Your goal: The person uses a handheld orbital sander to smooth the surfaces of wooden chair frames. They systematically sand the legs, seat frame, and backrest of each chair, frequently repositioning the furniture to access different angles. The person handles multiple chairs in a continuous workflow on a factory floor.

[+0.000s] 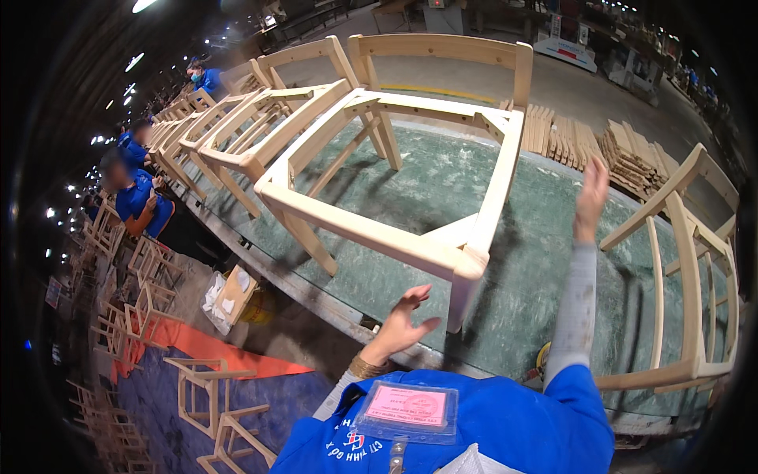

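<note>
A pale wooden chair frame (365, 235) with an open seat stands upright on the green worktop (379, 201) in front of me. My left hand (403, 324) hovers by its near front corner, fingers and thumb apart, holding nothing. To the right of the frame, my right hand (592, 201) reaches forward over the worktop with fingers stretched out and nothing in it. A gap shows between each hand and the wood. At the far right, a second chair frame (688, 276) lies tipped over on the worktop.
More chair frames (276, 126) stand in a row to the far left. Stacked wooden slats (572, 141) lie along the worktop's far side. Co-workers in blue shirts (144, 201) are at the left. Below, chair frames (207, 395) sit near an orange sheet (205, 347).
</note>
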`<act>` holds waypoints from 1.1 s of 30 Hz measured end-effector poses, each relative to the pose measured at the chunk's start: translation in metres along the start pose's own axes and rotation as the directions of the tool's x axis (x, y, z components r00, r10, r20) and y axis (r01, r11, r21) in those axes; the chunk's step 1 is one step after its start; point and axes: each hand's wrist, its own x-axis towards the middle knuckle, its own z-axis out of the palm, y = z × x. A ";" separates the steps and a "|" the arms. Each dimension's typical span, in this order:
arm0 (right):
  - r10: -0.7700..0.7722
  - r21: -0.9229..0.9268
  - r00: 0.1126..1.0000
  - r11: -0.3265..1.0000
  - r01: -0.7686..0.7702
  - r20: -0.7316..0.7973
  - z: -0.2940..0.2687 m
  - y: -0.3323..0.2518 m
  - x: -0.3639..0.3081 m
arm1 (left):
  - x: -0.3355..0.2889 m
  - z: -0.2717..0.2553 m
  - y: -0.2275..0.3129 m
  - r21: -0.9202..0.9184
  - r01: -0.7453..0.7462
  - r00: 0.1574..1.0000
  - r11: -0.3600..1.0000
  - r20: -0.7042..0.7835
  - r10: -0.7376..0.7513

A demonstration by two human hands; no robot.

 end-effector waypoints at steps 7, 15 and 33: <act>-0.003 0.030 0.980 1.000 -0.003 0.197 0.139 0.025 0.139 | 0.038 0.071 0.034 -0.052 -0.033 0.972 0.998 -0.232 0.020; -0.059 0.323 0.840 0.936 -0.141 0.539 0.143 0.056 0.166 | 0.039 0.083 0.030 -0.078 -0.003 0.950 0.997 -0.313 -0.022; -0.132 0.149 0.919 0.985 0.082 0.372 -0.133 0.021 -0.023 | -0.036 -0.086 0.004 -0.725 0.016 0.979 0.689 -0.127 -0.158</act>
